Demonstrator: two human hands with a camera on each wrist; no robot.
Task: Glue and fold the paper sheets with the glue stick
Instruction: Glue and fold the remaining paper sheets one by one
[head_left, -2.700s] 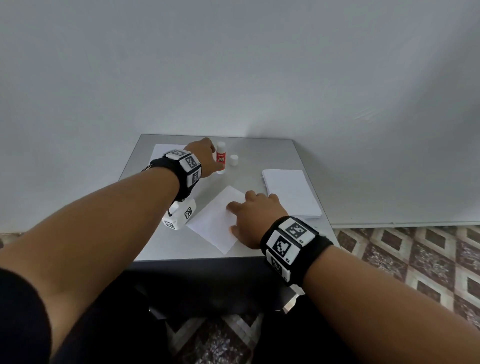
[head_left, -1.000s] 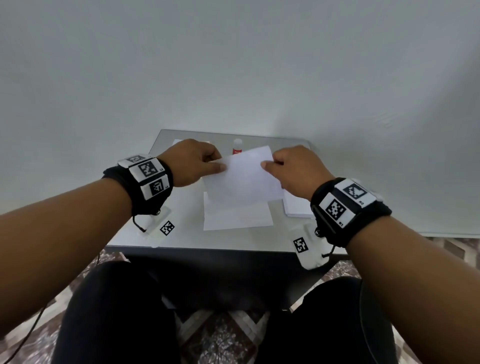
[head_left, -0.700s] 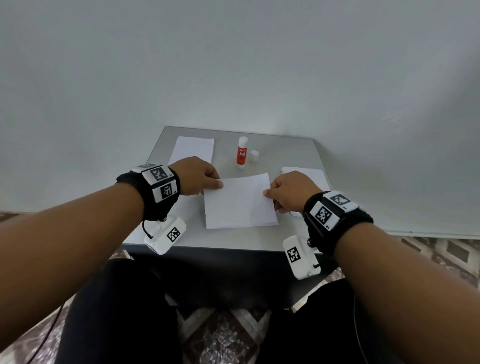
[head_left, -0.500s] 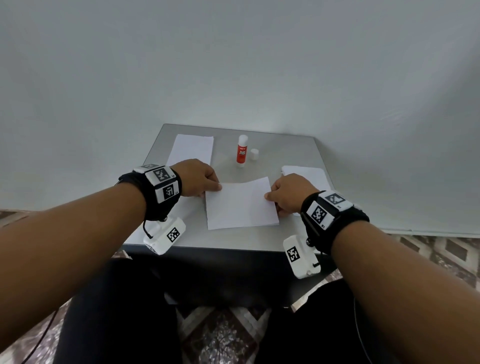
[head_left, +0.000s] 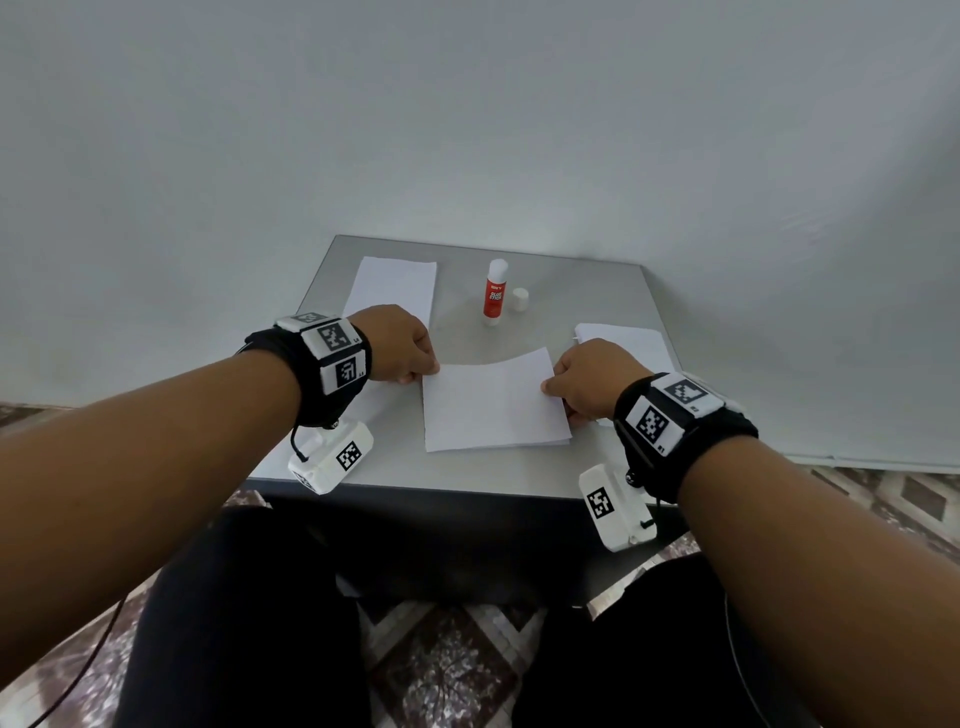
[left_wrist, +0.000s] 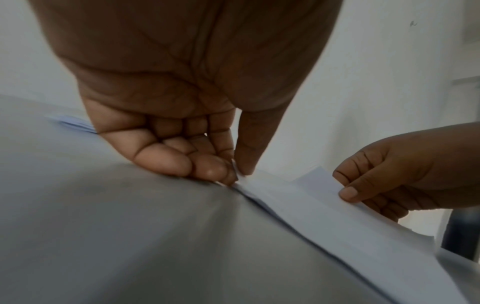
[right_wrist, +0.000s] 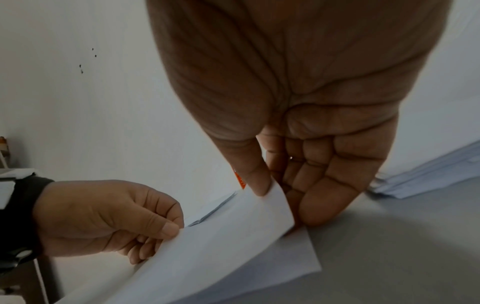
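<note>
The folded sheet (head_left: 493, 402) — held up off the table (head_left: 587, 291) a second ago — now lies nearly flat at centre, left hand (head_left: 397, 345) and right hand (head_left: 589, 382) each pinching an upper corner, glue stick (head_left: 494, 293) at twelve o'clock — creasing likely follows.

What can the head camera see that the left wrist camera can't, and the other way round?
Only the head view shows the glue stick standing uncapped, its cap beside it, plus paper stacks at the table's left and right.

Only the left wrist view shows, close up, the left hand's thumb and fingertips pinching the paper.

Both show the left hand and right hand pinching the folded sheet on the grey table.
</note>
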